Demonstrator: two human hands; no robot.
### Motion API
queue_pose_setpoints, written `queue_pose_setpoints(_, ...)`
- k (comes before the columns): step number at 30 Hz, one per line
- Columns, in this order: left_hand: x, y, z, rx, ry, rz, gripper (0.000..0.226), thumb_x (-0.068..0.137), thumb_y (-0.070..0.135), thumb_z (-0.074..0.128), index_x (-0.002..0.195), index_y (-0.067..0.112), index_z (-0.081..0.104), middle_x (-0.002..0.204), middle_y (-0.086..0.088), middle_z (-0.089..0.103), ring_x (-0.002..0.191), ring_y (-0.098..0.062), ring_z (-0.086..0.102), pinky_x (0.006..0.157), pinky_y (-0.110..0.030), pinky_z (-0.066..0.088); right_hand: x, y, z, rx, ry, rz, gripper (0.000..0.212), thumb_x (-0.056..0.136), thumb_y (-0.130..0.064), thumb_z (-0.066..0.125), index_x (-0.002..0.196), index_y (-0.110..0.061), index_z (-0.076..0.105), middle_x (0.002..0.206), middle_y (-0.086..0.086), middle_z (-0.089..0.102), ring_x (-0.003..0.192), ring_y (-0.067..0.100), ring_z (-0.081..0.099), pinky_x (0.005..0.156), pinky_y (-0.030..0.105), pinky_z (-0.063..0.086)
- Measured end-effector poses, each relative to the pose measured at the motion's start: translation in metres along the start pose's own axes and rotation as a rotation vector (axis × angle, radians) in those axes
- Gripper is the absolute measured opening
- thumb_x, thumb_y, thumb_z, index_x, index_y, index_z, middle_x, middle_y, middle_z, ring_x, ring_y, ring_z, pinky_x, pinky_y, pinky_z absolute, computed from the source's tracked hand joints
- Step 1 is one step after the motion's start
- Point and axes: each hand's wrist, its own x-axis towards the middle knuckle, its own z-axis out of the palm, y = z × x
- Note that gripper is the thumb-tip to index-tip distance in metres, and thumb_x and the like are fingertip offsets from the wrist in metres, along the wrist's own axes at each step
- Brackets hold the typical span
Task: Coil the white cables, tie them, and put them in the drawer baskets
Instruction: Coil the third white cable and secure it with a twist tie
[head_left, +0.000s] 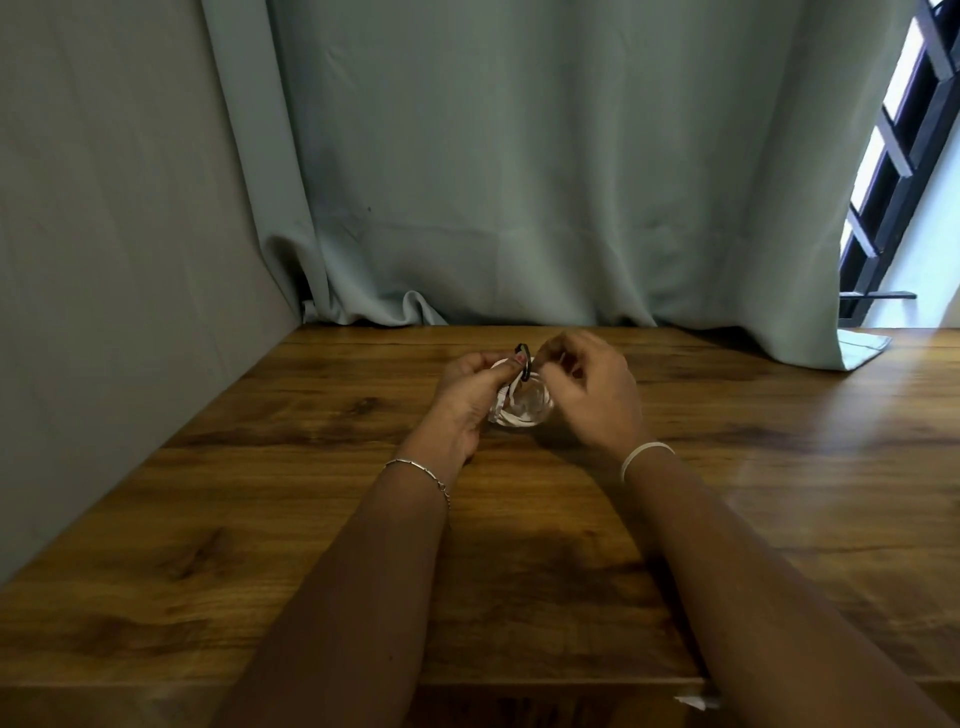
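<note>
Brown wooden table (260, 519) set against a pale grey-green curtain (519, 182), with a plain wall (104, 208) on the left and a dark window grille (893, 156) at the upper right, daylight behind it. Curtain hem bunched along the table's far edge, 1 corner lying on the wood at the right.

At the far middle of the table, between 2 hands: a white cable coil (522, 410), wound into a small round bundle; resting on the wood or lifted, impossible to tell. Left hand (467, 400) curled round the coil's left side, thumb at its top. Right hand (592, 395) just beside, fingers bent, fingertips pinching a black band (523, 358) looped at the coil's top. Much of the coil hidden behind both hands.

Thin chain bracelet (415, 466) on the left wrist, white wristband (644, 453) on the right. Small white scrap (696, 701) at the table's near edge.
</note>
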Motion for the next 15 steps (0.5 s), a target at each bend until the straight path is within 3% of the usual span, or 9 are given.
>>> queue_pose_setpoints(4, -0.005, 0.002, 0.004, 0.043, -0.082, 0.028, 0.009, 0.084, 0.005, 0.069, 0.093, 0.007, 0.068, 0.085, -0.01, 0.073, 0.07, -0.017, 0.069, 0.068, -0.03, 0.058, 0.01, 0.01, 0.002, 0.371, 0.058, 0.406, 0.017, 0.089, -0.024, 0.053, 0.091, -0.019, 0.069, 0.091, -0.002, 0.069, 0.089, 0.017, 0.066, 0.079, 0.032, 0.055)
queue_pose_setpoints(6, -0.006, 0.001, 0.005, 0.077, -0.135, 0.047, 0.011, 0.083, 0.005, 0.07, 0.094, 0.005, 0.067, 0.085, -0.01, 0.073, 0.071, -0.018, 0.069, 0.068, -0.029, 0.058, 0.013, 0.01, 0.0, 0.603, -0.005, 0.567, 0.02, 0.091, -0.027, 0.059, 0.086, -0.013, 0.072, 0.085, 0.004, 0.073, 0.082, 0.019, 0.069, 0.074, 0.027, 0.056)
queue_pose_setpoints(11, -0.008, 0.002, 0.003, 0.156, -0.194, 0.074, 0.018, 0.082, 0.001, 0.07, 0.099, 0.001, 0.066, 0.096, -0.016, 0.072, 0.081, -0.02, 0.069, 0.076, -0.03, 0.057, 0.013, 0.008, -0.014, 0.702, -0.163, 0.642, 0.005, 0.081, -0.011, 0.073, 0.085, -0.008, 0.073, 0.081, 0.01, 0.072, 0.079, 0.023, 0.067, 0.079, 0.037, 0.055)
queue_pose_setpoints(15, -0.01, 0.001, 0.003, 0.213, -0.204, 0.102, 0.027, 0.082, 0.001, 0.07, 0.107, -0.005, 0.063, 0.102, -0.02, 0.07, 0.083, -0.02, 0.067, 0.077, -0.028, 0.056, 0.013, 0.01, -0.018, 0.698, -0.218, 0.707, 0.002, 0.081, -0.01, 0.072, 0.081, -0.01, 0.07, 0.07, 0.005, 0.07, 0.065, 0.014, 0.066, 0.062, 0.028, 0.054)
